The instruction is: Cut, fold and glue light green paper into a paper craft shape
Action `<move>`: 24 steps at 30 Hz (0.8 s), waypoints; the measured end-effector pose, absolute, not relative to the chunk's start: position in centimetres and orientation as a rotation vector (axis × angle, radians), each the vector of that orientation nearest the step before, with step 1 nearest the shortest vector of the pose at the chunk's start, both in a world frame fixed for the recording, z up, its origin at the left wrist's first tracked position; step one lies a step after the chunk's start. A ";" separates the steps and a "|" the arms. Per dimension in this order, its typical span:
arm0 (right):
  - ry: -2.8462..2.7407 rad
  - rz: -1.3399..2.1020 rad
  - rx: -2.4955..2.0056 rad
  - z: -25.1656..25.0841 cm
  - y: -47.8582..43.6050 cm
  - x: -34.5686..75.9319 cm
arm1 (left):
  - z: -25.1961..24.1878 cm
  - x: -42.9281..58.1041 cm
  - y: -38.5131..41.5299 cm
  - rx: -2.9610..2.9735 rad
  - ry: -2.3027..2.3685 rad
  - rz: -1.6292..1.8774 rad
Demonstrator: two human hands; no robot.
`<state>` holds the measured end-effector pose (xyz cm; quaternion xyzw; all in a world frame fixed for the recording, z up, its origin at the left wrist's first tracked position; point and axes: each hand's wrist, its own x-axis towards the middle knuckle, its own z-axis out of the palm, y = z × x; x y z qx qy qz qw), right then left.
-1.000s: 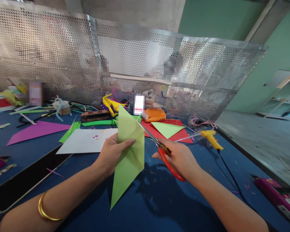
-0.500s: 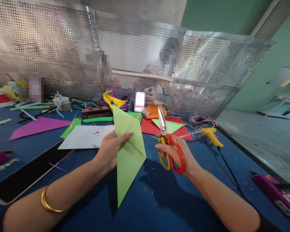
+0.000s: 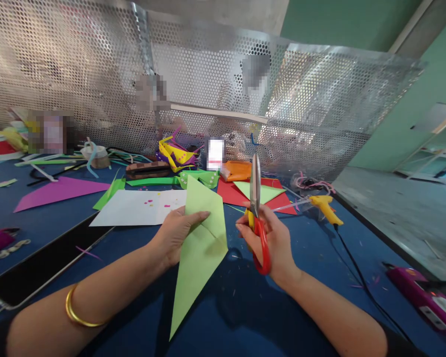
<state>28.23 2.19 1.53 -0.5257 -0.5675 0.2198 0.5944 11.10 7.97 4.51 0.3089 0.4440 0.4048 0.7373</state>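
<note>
My left hand (image 3: 180,230) pinches a folded sheet of light green paper (image 3: 200,258) by its left side, thumb on the front face. A slanting crease or slit shows near the paper's middle. In my right hand (image 3: 277,240) is a pair of scissors (image 3: 255,186) with one red and one yellow handle. Their blades point up and look closed, just right of the paper and apart from it. Behind them a light green paper piece (image 3: 262,192) lies on red paper (image 3: 230,193). Left of the green sheet lies white paper (image 3: 130,208) with small pink and yellow bits.
A yellow glue gun (image 3: 325,207) lies at the right, its black cord running to a purple power strip (image 3: 423,292). Purple paper (image 3: 59,193), a black tray (image 3: 48,263), green paper glasses (image 3: 198,178) and an orange pouch (image 3: 238,171) lie around. Perforated metal sheeting (image 3: 208,74) stands behind.
The scissors have turned in my right hand, so the blades now stand more upright and edge-on. My left hand has lowered and tilted the green paper slightly, its lower tip swinging left.
</note>
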 end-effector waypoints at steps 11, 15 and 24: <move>-1.814 0.084 -1.356 1.9 1.4 28.7 | 3.7 10.5 8.9 0.689 0.972 0.503; -1.769 0.083 -1.312 1.9 1.2 28.9 | 3.0 10.5 8.7 0.755 0.916 0.444; -1.766 0.255 -1.278 2.7 1.2 28.9 | 3.5 10.5 8.2 0.837 0.907 0.346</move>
